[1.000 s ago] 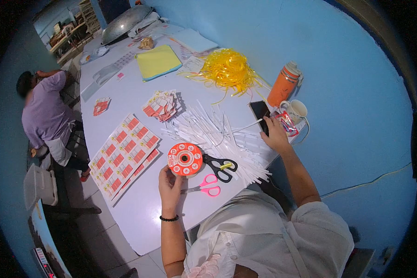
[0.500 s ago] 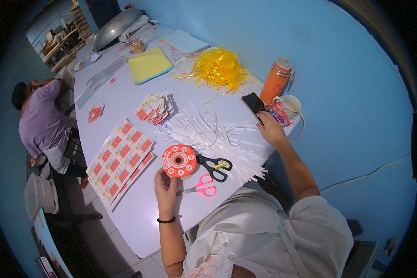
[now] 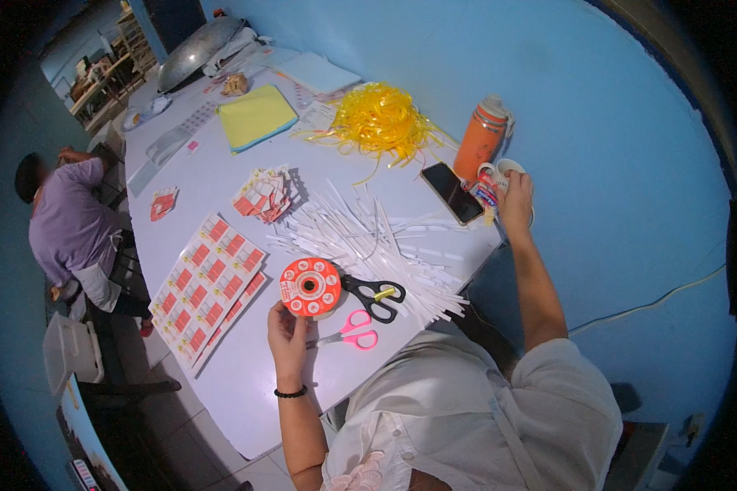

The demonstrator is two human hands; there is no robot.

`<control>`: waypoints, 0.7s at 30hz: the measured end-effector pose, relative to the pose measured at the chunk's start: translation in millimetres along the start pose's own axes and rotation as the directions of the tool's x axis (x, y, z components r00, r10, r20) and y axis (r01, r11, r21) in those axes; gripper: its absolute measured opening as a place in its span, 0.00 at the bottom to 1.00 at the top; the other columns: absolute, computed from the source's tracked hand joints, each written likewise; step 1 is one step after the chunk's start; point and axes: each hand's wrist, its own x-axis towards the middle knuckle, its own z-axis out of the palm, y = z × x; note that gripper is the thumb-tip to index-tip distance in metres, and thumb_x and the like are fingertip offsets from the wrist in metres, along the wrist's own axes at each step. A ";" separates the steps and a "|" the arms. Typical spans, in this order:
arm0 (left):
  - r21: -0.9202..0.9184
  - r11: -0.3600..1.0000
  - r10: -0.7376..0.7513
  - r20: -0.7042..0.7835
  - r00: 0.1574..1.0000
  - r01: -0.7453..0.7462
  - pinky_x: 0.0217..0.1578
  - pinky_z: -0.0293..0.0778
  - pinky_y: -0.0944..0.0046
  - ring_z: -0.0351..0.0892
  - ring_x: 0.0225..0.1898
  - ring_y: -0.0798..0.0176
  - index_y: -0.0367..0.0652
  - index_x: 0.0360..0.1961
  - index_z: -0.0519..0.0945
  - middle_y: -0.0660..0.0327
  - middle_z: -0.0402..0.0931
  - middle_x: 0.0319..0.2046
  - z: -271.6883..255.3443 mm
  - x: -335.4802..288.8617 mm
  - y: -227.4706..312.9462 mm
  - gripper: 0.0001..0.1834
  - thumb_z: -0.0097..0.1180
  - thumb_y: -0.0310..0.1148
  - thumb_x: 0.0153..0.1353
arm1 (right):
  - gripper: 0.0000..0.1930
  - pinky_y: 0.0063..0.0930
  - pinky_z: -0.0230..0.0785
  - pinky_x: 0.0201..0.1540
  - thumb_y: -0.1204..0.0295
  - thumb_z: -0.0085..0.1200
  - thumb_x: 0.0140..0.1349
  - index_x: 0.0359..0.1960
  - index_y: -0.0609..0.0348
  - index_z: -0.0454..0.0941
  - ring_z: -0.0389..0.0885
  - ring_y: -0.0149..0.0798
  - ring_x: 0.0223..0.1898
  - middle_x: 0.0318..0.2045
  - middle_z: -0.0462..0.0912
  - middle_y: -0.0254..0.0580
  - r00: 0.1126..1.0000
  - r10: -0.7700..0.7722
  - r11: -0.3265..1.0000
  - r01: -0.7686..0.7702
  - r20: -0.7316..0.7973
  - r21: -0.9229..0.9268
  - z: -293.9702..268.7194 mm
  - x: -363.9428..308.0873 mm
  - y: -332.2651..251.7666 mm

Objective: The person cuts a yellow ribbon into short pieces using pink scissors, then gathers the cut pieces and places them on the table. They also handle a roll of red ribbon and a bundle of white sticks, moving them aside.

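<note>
My left hand (image 3: 287, 334) has its fingers at the near edge of a spool with a round orange-red face (image 3: 306, 299), holding it on the table. Black-handled scissors (image 3: 374, 298) lie just right of the spool, a small yellow piece on their handle. Pink-handled scissors (image 3: 357, 330) rest nearer to me. My right hand (image 3: 515, 204) reaches to the far right corner, its fingers closed at the rim of a white mug (image 3: 508, 166). Beside the mug is a small red and blue packet (image 3: 486, 190), partly behind the hand. A phone (image 3: 453, 194) lies face up nearby.
White strips (image 3: 377, 245) spread across the middle. Printed red and white sheets (image 3: 209, 286) and cut pieces (image 3: 264, 194) lie to the left. Yellow ribbon (image 3: 382, 121), an orange bottle (image 3: 481, 137) and a yellow folder (image 3: 257, 117) stand farther back. A seated person (image 3: 78, 213) is at left.
My right hand has left the phone and moved right to the mug and packet. The phone now lies uncovered. My left hand stays at the spool.
</note>
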 end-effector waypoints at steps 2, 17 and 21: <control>0.008 1.000 -0.008 -0.004 1.000 0.008 0.36 0.74 0.71 0.78 0.38 0.69 0.34 0.56 0.67 0.58 0.77 0.41 -0.7 0.4 -1.4 0.21 0.57 0.27 0.64 | 0.24 0.45 0.66 0.52 0.72 0.66 0.50 0.49 0.60 0.72 0.71 0.56 0.50 0.47 0.71 0.51 1.000 -0.027 1.000 0.027 0.000 -0.009 7.5 5.6 8.0; -0.002 1.000 -0.021 -0.020 1.000 0.021 0.36 0.74 0.70 0.77 0.36 0.70 0.33 0.56 0.67 0.58 0.77 0.38 -0.5 1.2 -2.4 0.21 0.57 0.26 0.64 | 0.24 0.50 0.65 0.56 0.73 0.60 0.51 0.53 0.60 0.73 0.68 0.60 0.57 0.57 0.69 0.56 0.894 -0.273 0.954 0.298 0.355 -0.017 -28.8 -12.8 -13.4; -0.008 1.000 0.001 -0.003 1.000 -0.001 0.36 0.73 0.70 0.77 0.36 0.70 0.33 0.56 0.67 0.59 0.77 0.39 -0.5 1.0 -1.7 0.21 0.56 0.25 0.64 | 0.24 0.50 0.67 0.57 0.77 0.55 0.50 0.54 0.60 0.74 0.70 0.60 0.59 0.61 0.68 0.56 0.815 -0.354 0.899 0.431 0.458 -0.072 -30.9 -26.5 -10.4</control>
